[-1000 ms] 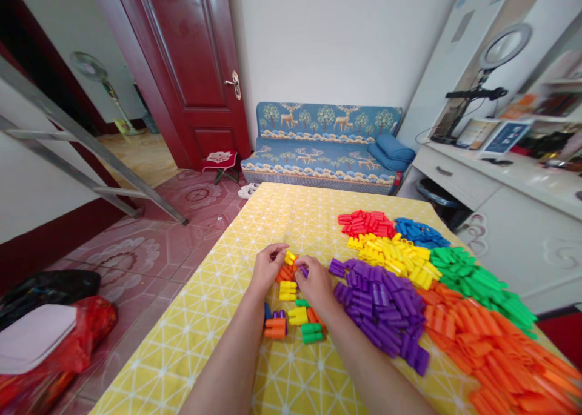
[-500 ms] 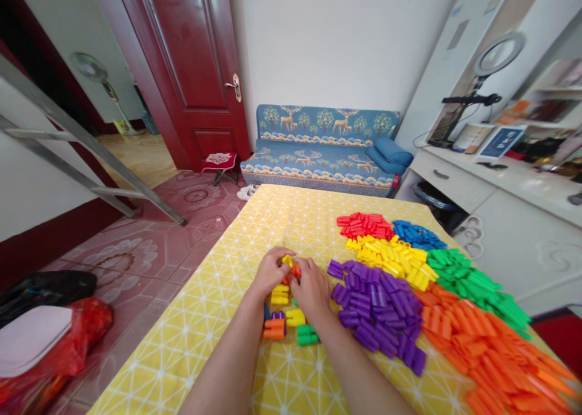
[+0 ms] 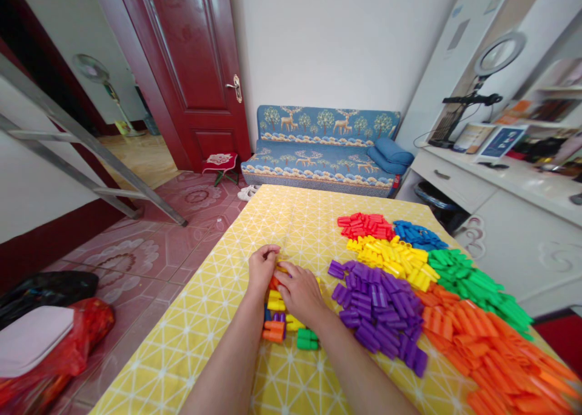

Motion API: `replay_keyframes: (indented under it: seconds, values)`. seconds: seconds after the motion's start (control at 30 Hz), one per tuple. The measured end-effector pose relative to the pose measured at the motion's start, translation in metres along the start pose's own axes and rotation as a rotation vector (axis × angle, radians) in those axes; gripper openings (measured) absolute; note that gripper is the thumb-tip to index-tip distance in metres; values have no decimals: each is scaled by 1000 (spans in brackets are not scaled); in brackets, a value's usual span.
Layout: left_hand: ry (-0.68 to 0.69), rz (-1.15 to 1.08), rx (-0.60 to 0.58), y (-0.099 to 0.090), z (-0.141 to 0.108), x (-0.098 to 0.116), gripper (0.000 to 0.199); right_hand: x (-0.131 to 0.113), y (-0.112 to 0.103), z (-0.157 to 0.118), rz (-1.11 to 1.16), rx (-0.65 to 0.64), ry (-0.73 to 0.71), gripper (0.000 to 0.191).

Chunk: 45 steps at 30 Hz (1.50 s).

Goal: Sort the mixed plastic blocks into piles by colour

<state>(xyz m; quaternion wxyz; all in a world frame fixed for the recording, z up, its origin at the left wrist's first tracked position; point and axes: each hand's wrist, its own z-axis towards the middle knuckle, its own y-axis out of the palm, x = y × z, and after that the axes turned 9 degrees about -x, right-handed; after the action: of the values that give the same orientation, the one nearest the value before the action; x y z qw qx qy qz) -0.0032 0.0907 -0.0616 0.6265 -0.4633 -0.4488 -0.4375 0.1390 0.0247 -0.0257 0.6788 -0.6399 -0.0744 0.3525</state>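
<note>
While the left hand (image 3: 262, 271) curls at the lower centre of the frame, the right hand (image 3: 300, 291) reaches beside it over small blocks; fingers hide what lies between, so whether either grip is clamped on a piece I cannot tell. A yellow block (image 3: 275, 302), an orange block (image 3: 273, 331) and a green block (image 3: 308, 340) lie between the forearms on the counter (image 3: 200, 324), left of the purple pile (image 3: 379, 306).
</note>
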Motion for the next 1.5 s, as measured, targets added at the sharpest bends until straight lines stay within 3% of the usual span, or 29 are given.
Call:
replay_keyframes:
  seconds: [0.17,0.3,0.5,0.6,0.67,0.97,1.2,1.33,1.5]
  values:
    - [4,-17,-14,1,0,-2,22,-2,0,1,77,-14,39,33]
    - [4,-94,-52,4,-2,6,21,5,8,0,227,133,107,32]
    - [89,-138,-382,7,-13,28,32,19,16,-2,446,479,179,37]
    - [114,-141,-553,8,-18,33,35,24,16,-2,444,556,193,36]
    - [119,-149,-597,9,-19,32,37,25,17,-2,433,559,174,36]
    - [43,-290,-381,8,-14,33,36,20,16,-4,504,455,132,52]
    - [19,-214,-533,6,-19,35,36,23,12,-7,367,484,113,52]
    - [65,-154,-536,7,-20,35,38,23,12,-6,342,464,83,45]
    - [63,-166,-531,8,-18,35,32,24,14,-7,381,561,166,27]
